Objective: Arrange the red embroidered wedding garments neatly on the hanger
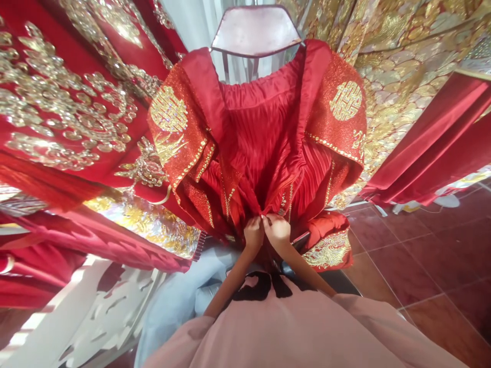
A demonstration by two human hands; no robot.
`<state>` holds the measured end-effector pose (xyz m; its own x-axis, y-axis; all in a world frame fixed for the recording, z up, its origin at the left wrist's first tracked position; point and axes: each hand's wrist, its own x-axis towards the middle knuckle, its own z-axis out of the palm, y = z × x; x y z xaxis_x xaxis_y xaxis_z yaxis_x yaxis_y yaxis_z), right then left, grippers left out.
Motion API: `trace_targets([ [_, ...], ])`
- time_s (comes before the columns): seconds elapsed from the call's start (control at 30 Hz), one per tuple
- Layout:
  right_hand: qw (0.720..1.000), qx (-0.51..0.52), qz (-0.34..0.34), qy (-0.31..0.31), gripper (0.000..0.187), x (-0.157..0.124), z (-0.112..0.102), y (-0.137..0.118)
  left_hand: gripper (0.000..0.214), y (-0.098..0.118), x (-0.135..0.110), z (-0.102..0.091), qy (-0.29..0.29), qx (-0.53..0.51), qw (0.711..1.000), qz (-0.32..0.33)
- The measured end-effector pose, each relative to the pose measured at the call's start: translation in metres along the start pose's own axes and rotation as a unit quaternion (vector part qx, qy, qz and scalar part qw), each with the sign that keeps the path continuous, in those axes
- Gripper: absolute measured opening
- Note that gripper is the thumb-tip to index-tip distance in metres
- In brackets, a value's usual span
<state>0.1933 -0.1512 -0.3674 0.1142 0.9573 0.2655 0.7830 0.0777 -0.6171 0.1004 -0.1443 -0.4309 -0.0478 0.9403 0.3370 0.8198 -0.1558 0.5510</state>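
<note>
A red pleated skirt (264, 128) with gold-embroidered, bead-edged panels hangs spread open from a hanger (257, 31). At the lower end of its opening, my left hand (253, 232) and my right hand (276, 228) meet. Both are closed, fingertips pinching the two edges of the red cloth together. A tiny bright spot shows between the fingertips, too small to make out. The skirt's lower part is hidden behind my hands and arms. Beside my right forearm lies folded red cloth (330, 245) with gold embroidery.
Red cloth with jewelled ornaments (69, 102) hangs on the left, above a white openwork panel (111, 301). Gold scale-patterned fabric (402, 66) covers the back right, with red drapery (429, 138) in front. Reddish floor tiles (429, 255) extend at the right.
</note>
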Motion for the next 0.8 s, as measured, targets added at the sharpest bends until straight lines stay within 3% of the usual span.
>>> trace_targets([
  [0.17,0.999,0.009,0.022,0.024,0.022,0.000,-0.002,-0.007,0.023,0.002,0.003,-0.007,-0.023,0.048,0.999,0.005],
  [0.37,0.998,0.000,0.040,-0.038,0.022,0.009,0.002,-0.011,0.022,0.007,0.005,-0.009,-0.052,0.080,0.995,0.004],
  [0.47,0.994,0.056,0.082,-0.038,0.018,0.013,0.004,-0.015,0.021,0.007,0.009,-0.011,-0.072,0.092,0.993,0.006],
  [0.53,0.975,0.164,0.140,-0.043,0.013,0.016,0.003,-0.017,0.020,0.007,0.012,-0.012,-0.086,0.101,0.991,0.007],
  [0.63,0.917,0.325,0.221,-0.069,0.017,0.024,0.000,-0.020,0.020,0.007,0.016,-0.013,-0.100,0.116,0.988,0.007],
  [0.8,0.851,0.431,0.264,-0.145,0.017,0.047,-0.013,-0.030,0.022,0.008,0.020,-0.014,-0.106,0.137,0.985,-0.006],
])
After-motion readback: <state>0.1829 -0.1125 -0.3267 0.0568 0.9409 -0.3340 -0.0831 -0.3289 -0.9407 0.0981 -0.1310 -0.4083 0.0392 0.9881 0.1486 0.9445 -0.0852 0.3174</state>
